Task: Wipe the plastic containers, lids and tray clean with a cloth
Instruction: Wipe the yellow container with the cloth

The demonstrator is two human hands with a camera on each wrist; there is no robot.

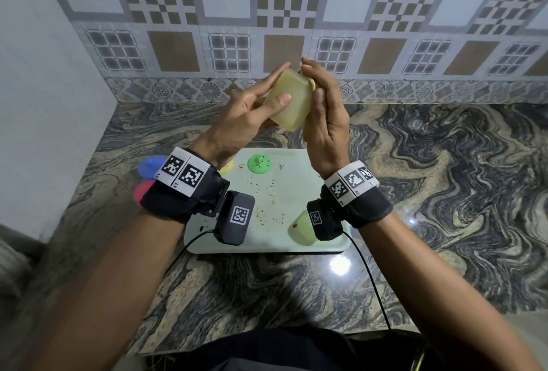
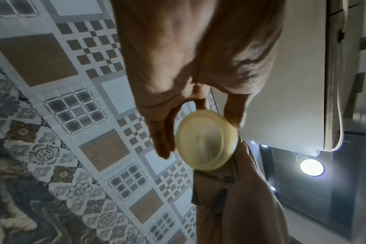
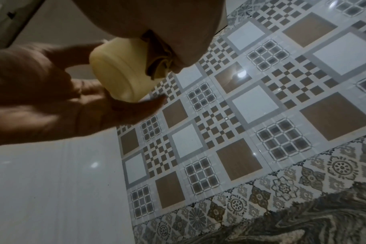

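Pale yellow plastic, a small container (image 1: pixel 289 100), is held up in the air between both hands, above the far end of the tray (image 1: pixel 299 189) and in front of the tiled wall (image 1: pixel 267 14). The left hand (image 1: pixel 237 115) grips it: the thumb lies across its near side and the long fingers run nearly straight along its far side, so the container sits pinched between them. In the left wrist view its round end (image 2: pixel 205 142) shows beside those fingers. The right hand (image 1: pixel 324 121) is curled at the container's right side, and a tan cloth (image 3: pixel 159 64) is bunched under its fingers and pressed to the container (only in the right wrist view does the cloth show clearly).

Below, the light green tray rests on the marbled surface (image 1: pixel 444 192), speckled with brown crumbs. On it lie a green lid (image 1: pixel 259 163) near the far edge and a light green container (image 1: pixel 302 228) near the front right corner, partly hidden by the wrist camera. A yellow lid (image 1: pixel 227 166) peeks out behind the left wrist. Left of the tray, on the surface, sit a blue lid (image 1: pixel 149 166) and a pink lid (image 1: pixel 141 191).
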